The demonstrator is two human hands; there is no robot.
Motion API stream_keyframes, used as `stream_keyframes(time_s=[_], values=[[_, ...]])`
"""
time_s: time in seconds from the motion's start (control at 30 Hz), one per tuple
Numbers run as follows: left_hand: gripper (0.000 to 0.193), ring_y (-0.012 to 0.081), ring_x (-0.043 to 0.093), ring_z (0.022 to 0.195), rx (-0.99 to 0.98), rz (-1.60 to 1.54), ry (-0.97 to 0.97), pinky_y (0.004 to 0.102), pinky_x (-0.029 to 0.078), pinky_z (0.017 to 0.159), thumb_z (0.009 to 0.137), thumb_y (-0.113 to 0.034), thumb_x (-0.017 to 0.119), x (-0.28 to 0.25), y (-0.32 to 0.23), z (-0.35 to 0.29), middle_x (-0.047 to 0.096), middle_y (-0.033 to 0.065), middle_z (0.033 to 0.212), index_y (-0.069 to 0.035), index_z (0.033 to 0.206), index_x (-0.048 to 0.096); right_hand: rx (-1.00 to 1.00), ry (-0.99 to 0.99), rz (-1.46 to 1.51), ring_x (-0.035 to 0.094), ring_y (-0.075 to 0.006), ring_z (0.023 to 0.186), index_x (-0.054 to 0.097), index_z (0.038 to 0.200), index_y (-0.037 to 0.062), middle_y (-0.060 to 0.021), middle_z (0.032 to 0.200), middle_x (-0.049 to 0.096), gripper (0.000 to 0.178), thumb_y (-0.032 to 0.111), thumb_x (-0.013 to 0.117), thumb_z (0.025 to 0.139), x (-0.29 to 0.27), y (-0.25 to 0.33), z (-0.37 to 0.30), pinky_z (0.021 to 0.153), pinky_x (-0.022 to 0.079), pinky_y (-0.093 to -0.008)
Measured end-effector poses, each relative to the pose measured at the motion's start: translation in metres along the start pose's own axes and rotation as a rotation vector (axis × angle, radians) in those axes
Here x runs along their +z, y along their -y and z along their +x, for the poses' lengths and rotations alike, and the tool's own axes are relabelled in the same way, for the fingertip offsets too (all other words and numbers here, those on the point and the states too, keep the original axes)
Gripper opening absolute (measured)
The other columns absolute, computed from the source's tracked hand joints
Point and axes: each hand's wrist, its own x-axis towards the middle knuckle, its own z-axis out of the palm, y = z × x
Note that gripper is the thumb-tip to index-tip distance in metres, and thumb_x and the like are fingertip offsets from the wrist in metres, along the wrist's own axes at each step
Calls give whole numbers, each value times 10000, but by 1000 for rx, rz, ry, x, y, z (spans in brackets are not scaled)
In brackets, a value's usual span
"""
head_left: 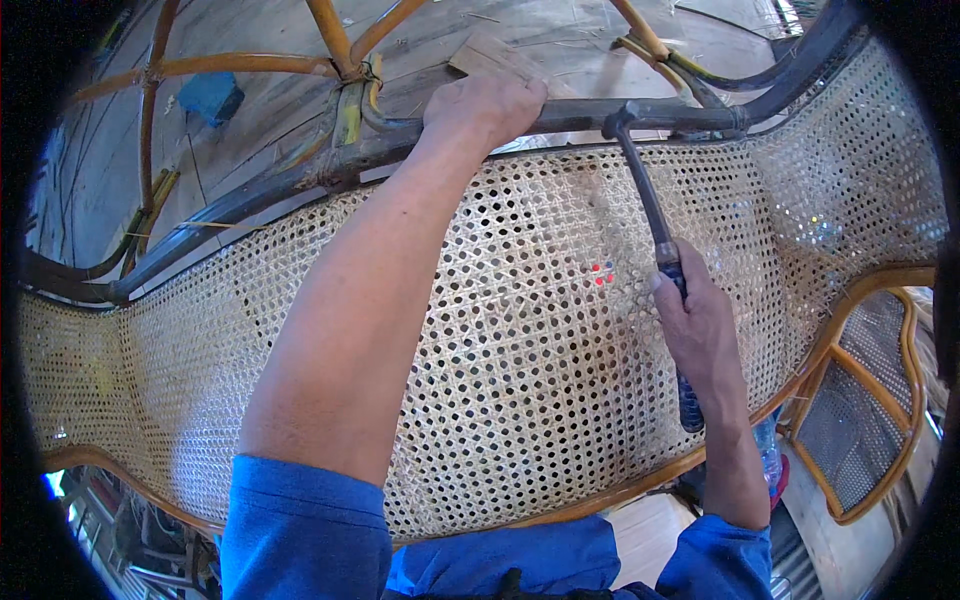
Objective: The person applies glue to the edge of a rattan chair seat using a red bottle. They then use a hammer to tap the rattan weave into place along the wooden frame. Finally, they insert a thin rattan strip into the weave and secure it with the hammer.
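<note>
Across the view stretches a woven cane panel (520, 370), pale and full of small holes, in a curved rattan frame. My left hand (485, 108) is closed at the panel's far edge, over the dark frame rail (575, 118); whatever its fingers hold is hidden. A flat piece of wood (490, 55) shows just beyond its knuckles, and I cannot tell whether the hand touches it. In my right hand (695, 320) is a hammer (648, 190), gripped by its dark handle above the panel. The hammer's head is near the rail, right of my left hand.
Brown rattan poles (250, 65) branch beyond the rail. A blue block-like object (212, 97) lies on the floor at the far left. To the right stands another cane-and-rattan piece (865, 400). A brown rattan edge (600, 495) runs along the panel's near side.
</note>
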Motion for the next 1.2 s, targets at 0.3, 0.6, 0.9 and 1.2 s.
stream_keyframes(time_s=[0.3,0.6,0.9,1.2], values=[[642,407,499,1203,-3,-12,-7,477,381,1021,934,-524,285,-3,0,0,540,230,1288,-34,1219,587,-64,5,19,623,-255,710,465,1249,61,-172,804,601,337,168,541,939,7,2,-5,660,489,-365],[620,343,515,1225,-32,7,15,431,389,1035,933,-471,281,-10,-7,-11,541,187,1315,-30,1259,571,-27,7,35,629,-269,695,480,1212,53,-171,778,603,308,178,545,939,3,11,-8,645,483,-384],[631,344,524,1215,-17,42,-1,441,394,1028,939,-476,269,-4,-1,-5,547,191,1306,-20,1251,574,-35,-11,9,632,-269,676,479,1200,67,-164,752,603,280,160,535,941,1,15,-7,614,478,-378],[630,353,531,1201,35,23,-2,436,404,1017,933,-485,278,0,1,-1,565,194,1281,-25,1221,598,-65,-6,13,624,-261,665,485,1192,66,-163,759,594,276,153,542,936,3,13,-7,613,478,-375]])
